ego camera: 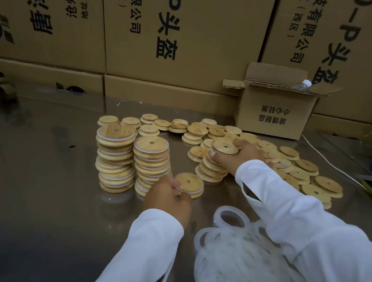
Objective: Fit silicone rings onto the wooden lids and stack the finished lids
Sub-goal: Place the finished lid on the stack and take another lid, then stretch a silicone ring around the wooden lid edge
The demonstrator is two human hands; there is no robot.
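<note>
now left hand (pixel 167 199) on ringed lid (pixel 189 183)

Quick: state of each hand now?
Left hand: pinches a ringed wooden lid on the table.
Right hand: grips the top lid of a short stack.

Two tall lid stacks (pixel 114 158), one shorter stack (pixel 212 170), one lone lid (pixel 189 183), one small carton (pixel 276 111), one bottle (pixel 304 84)
</note>
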